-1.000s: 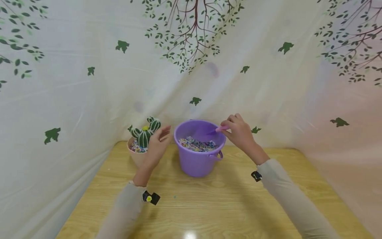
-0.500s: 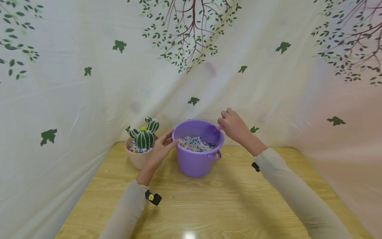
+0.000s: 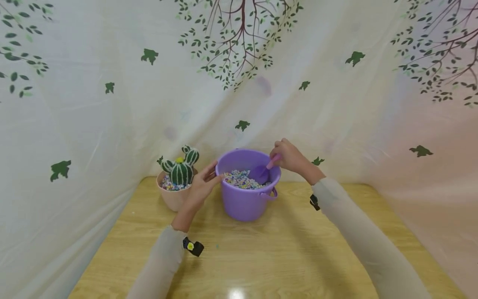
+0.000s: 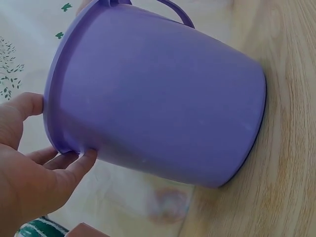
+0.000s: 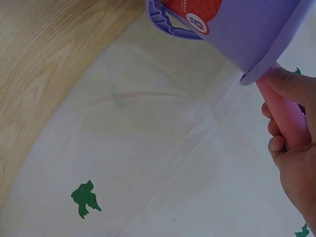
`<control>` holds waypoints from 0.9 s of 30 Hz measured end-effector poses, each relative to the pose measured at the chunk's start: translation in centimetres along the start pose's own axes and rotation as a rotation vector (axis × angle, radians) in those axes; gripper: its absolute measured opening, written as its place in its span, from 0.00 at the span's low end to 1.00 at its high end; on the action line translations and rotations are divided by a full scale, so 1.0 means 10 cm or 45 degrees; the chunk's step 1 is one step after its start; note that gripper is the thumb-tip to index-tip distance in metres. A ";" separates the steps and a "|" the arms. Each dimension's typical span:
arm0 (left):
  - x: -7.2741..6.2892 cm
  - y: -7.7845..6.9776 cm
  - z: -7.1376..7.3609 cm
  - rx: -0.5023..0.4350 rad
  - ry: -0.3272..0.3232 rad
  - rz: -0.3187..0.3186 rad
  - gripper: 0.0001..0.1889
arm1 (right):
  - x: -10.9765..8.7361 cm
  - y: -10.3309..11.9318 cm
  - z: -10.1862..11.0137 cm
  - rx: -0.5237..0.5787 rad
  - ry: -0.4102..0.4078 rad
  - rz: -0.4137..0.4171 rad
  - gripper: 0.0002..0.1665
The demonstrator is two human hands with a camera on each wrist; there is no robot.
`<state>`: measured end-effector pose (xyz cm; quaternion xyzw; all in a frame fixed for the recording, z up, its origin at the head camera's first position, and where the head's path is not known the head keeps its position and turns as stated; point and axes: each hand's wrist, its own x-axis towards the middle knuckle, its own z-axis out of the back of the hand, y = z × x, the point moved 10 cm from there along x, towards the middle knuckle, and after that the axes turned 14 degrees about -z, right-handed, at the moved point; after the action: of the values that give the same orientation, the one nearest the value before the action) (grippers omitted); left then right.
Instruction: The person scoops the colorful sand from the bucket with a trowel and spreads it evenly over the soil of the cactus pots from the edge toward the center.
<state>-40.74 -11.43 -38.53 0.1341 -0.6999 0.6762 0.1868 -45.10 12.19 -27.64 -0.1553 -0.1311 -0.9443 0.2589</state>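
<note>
A purple bucket [image 3: 244, 207], partly filled with small multicoloured beads [image 3: 237, 179], stands upright on the wooden table. My left hand [image 3: 202, 187] holds its left rim, thumb at the lip and fingers against the outer wall; the left wrist view shows these fingers [image 4: 79, 165] on the bucket's side. From the right, my right hand [image 3: 293, 158] grips the pink handle [image 5: 284, 116] of a toy shovel. Its purple blade [image 3: 258, 173] slants down inside the bucket, with the lower edge among the beads.
Left of the bucket, close by my left hand, stands a peach pot [image 3: 172, 201] with a knitted green cactus [image 3: 181, 173] and more beads. The bucket's handle [image 3: 271, 194] hangs at its front right. A pale leaf-print cloth [image 3: 209, 112] rises behind the table [image 3: 254, 257].
My left hand has moved right, from beside the cactus onto the bucket's rim. My right hand has moved slightly left, and the shovel's blade has gone down into the beads.
</note>
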 end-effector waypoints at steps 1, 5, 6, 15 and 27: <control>0.01 0.00 0.01 0.008 -0.002 0.002 0.34 | 0.03 0.00 0.00 0.012 0.008 -0.001 0.08; 0.02 -0.01 0.02 0.015 0.000 0.016 0.35 | 0.09 0.00 -0.02 0.072 0.044 -0.024 0.09; 0.02 -0.01 0.01 0.015 0.008 0.020 0.35 | 0.10 -0.01 -0.04 0.085 0.055 -0.034 0.08; -0.01 0.01 0.02 0.008 0.009 0.059 0.35 | 0.07 -0.06 -0.17 -0.046 0.193 -0.125 0.10; 0.00 0.02 0.03 -0.017 0.006 0.042 0.35 | 0.13 -0.09 -0.17 0.192 0.422 -0.172 0.13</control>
<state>-40.86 -11.72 -38.76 0.1199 -0.7062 0.6747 0.1781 -47.06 11.79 -28.88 0.0314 -0.1674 -0.9596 0.2239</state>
